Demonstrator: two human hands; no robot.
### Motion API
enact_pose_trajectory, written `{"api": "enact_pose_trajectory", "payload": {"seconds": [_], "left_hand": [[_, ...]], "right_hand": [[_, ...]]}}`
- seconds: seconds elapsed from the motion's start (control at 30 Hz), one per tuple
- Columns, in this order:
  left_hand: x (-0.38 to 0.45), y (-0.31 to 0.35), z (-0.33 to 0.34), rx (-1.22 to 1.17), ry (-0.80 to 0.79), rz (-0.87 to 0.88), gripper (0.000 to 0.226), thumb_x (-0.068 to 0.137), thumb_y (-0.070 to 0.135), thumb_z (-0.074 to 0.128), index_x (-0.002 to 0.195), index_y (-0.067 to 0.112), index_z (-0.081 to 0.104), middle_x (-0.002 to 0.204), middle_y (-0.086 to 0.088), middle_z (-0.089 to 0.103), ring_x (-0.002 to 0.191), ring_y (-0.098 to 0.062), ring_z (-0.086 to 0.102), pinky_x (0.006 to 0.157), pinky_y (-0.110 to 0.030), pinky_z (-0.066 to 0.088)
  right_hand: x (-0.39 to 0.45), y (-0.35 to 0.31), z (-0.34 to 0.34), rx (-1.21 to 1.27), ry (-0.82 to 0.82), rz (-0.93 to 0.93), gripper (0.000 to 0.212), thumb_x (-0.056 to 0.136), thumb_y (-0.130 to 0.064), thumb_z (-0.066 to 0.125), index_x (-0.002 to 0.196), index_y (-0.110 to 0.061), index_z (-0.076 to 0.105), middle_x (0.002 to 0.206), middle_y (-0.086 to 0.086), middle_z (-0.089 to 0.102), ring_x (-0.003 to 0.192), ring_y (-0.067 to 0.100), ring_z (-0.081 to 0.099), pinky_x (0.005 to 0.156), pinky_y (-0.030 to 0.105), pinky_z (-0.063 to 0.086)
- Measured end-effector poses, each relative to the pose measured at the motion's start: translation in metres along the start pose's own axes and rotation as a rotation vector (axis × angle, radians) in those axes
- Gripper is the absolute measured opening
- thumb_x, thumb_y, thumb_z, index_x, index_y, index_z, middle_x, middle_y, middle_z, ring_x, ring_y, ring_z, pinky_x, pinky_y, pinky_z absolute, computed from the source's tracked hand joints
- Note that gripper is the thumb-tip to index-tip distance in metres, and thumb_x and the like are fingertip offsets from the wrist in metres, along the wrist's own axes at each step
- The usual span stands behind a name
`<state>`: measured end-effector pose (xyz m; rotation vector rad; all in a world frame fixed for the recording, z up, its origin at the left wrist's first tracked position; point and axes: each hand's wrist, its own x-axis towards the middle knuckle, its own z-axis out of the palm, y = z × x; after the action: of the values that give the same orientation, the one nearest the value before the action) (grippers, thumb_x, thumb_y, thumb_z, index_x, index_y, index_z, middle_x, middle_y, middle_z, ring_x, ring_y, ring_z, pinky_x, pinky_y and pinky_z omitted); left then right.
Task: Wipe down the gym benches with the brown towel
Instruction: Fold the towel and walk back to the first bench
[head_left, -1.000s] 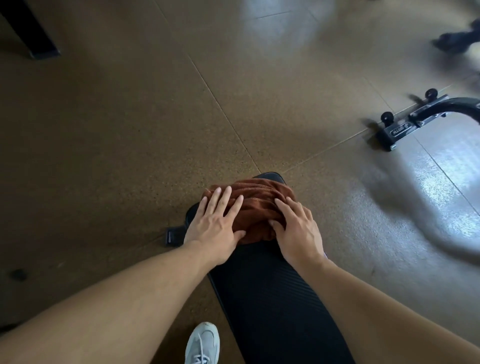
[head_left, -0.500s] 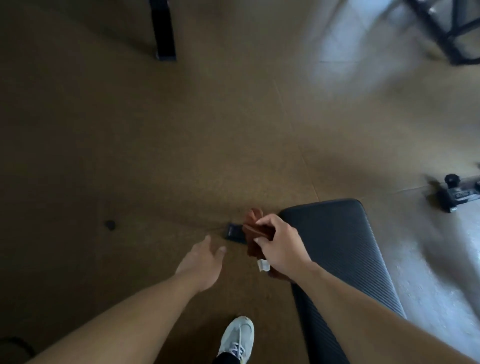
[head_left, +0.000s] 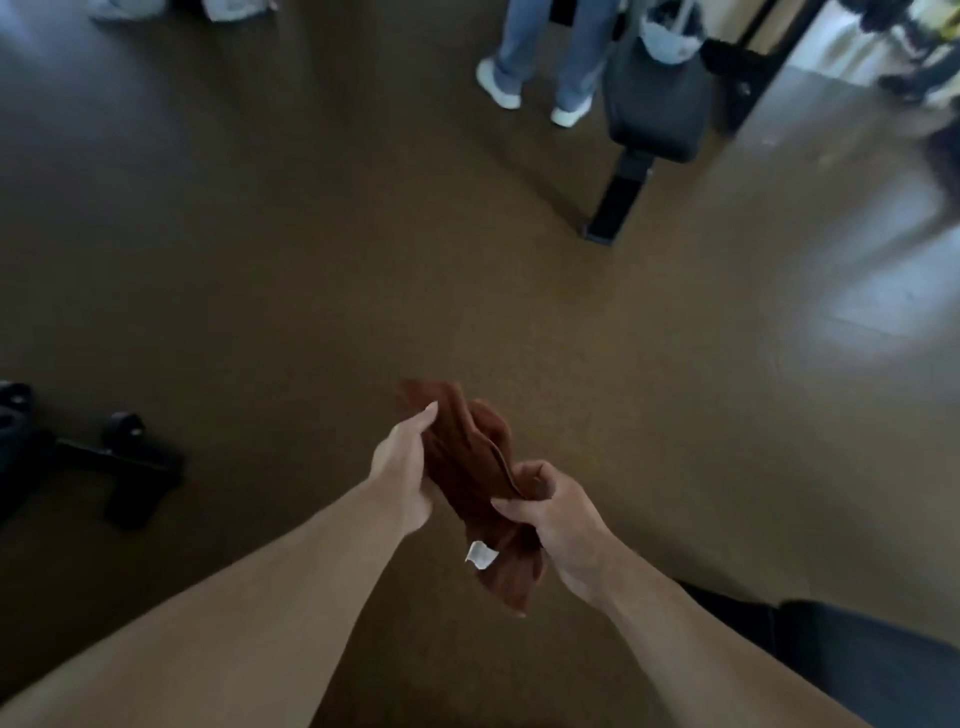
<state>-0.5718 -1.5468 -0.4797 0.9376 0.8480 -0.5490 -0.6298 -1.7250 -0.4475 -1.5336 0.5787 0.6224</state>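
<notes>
The brown towel (head_left: 470, 470) hangs bunched in the air over the floor, a white label showing near its lower end. My left hand (head_left: 402, 467) grips its upper left side. My right hand (head_left: 553, 517) is shut on its right edge. A black padded gym bench (head_left: 657, 106) stands at the upper right, far from both hands. A dark padded surface (head_left: 857, 660) shows at the lower right corner under my right forearm.
A person in jeans and white shoes (head_left: 540, 78) stands next to the far bench. Black equipment with round knobs (head_left: 111, 460) lies on the floor at the left. Brown rubber floor (head_left: 311, 270) spreads between me and the far bench.
The towel has come off the bench, first in my right hand alone. Now both hands hold it in the air. The view has swung toward another bench and a standing person.
</notes>
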Motion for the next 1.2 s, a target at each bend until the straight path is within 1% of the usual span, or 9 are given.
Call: {"api": "enact_pose_trajectory", "payload": {"seconds": [0.1, 0.23, 0.4, 0.5, 0.6, 0.7, 0.8, 0.93, 1.2], "left_hand": [[-0.016, 0.045, -0.038, -0.001, 0.059, 0.122, 0.037, 0.083, 0.021, 0.083, 0.117, 0.01, 0.073, 0.108, -0.012, 0.079, 0.099, -0.03, 0.076, 0.097, -0.045, 0.057], [-0.031, 0.079, -0.093, 0.169, 0.094, 0.177, 0.063, 0.046, 0.037, 0.097, 0.104, 0.022, 0.078, 0.098, -0.004, 0.081, 0.097, -0.028, 0.076, 0.097, -0.048, 0.057], [-0.043, 0.098, -0.146, 0.447, 0.063, 0.213, 0.059, 0.066, 0.03, 0.096, 0.118, 0.029, 0.069, 0.109, 0.004, 0.076, 0.104, -0.021, 0.071, 0.1, -0.045, 0.055], [-0.048, 0.113, -0.165, 0.554, 0.017, 0.247, 0.05, 0.076, 0.02, 0.09, 0.118, 0.028, 0.063, 0.104, 0.008, 0.07, 0.092, -0.006, 0.071, 0.078, -0.019, 0.056], [-0.051, 0.129, -0.183, 0.654, -0.052, 0.254, 0.052, 0.079, 0.013, 0.087, 0.122, 0.025, 0.061, 0.102, 0.006, 0.07, 0.074, 0.0, 0.071, 0.057, -0.013, 0.053], [-0.051, 0.136, -0.202, 0.731, -0.063, 0.234, 0.057, 0.073, 0.02, 0.092, 0.123, 0.028, 0.065, 0.107, 0.006, 0.073, 0.1, -0.011, 0.069, 0.093, -0.035, 0.056], [-0.048, 0.137, -0.227, 0.728, -0.055, 0.241, 0.052, 0.072, 0.021, 0.093, 0.117, 0.029, 0.067, 0.109, 0.011, 0.073, 0.109, -0.007, 0.063, 0.091, -0.024, 0.046], [-0.043, 0.125, -0.255, 0.704, -0.013, 0.184, 0.064, 0.063, 0.032, 0.097, 0.119, 0.031, 0.066, 0.111, 0.012, 0.071, 0.106, -0.007, 0.063, 0.093, -0.028, 0.048], [-0.025, 0.078, -0.285, 0.785, 0.037, -0.007, 0.078, 0.075, 0.016, 0.09, 0.141, 0.03, 0.052, 0.12, 0.011, 0.065, 0.115, -0.01, 0.053, 0.099, -0.031, 0.038]], "right_hand": [[0.006, -0.004, 0.055, -0.177, 0.013, 0.034, 0.023, 0.089, -0.011, 0.078, 0.106, -0.017, 0.063, 0.103, 0.002, 0.077, 0.087, 0.014, 0.073, 0.071, 0.026, 0.051], [0.014, -0.018, 0.125, -0.53, -0.026, -0.032, 0.012, 0.092, -0.021, 0.072, 0.102, -0.024, 0.065, 0.099, -0.007, 0.074, 0.084, 0.005, 0.067, 0.074, 0.031, 0.053], [0.032, -0.042, 0.18, -0.578, 0.052, -0.204, 0.081, 0.092, -0.012, 0.069, 0.157, -0.04, 0.029, 0.155, -0.01, 0.045, 0.109, 0.001, 0.061, 0.072, 0.012, 0.05], [0.037, -0.063, 0.204, -0.732, -0.035, -0.383, 0.096, 0.089, -0.012, 0.073, 0.161, -0.044, 0.017, 0.166, -0.012, 0.026, 0.15, 0.012, 0.029, 0.118, 0.038, 0.038], [0.053, -0.08, 0.221, -0.976, -0.18, -0.483, 0.09, 0.087, -0.025, 0.078, 0.159, -0.042, 0.028, 0.167, -0.007, 0.024, 0.154, 0.016, 0.018, 0.123, 0.038, 0.016], [0.074, -0.09, 0.237, -1.168, -0.205, -0.588, 0.041, 0.08, -0.033, 0.08, 0.118, -0.035, 0.063, 0.152, 0.003, 0.049, 0.147, 0.024, 0.035, 0.119, 0.043, 0.032], [0.08, -0.097, 0.255, -1.275, -0.207, -0.587, 0.039, 0.065, -0.048, 0.086, 0.072, -0.028, 0.053, 0.102, -0.007, 0.065, 0.106, 0.016, 0.055, 0.088, 0.041, 0.05], [0.067, -0.088, 0.273, -1.304, -0.344, -0.479, 0.03, 0.08, -0.034, 0.082, 0.072, -0.021, 0.056, 0.073, -0.005, 0.063, 0.073, 0.012, 0.061, 0.068, 0.042, 0.051], [0.063, -0.062, 0.289, -1.28, -0.401, -0.59, 0.029, 0.091, -0.019, 0.067, 0.074, -0.027, 0.044, 0.064, -0.001, 0.063, 0.058, 0.018, 0.059, 0.057, 0.041, 0.045]]}}
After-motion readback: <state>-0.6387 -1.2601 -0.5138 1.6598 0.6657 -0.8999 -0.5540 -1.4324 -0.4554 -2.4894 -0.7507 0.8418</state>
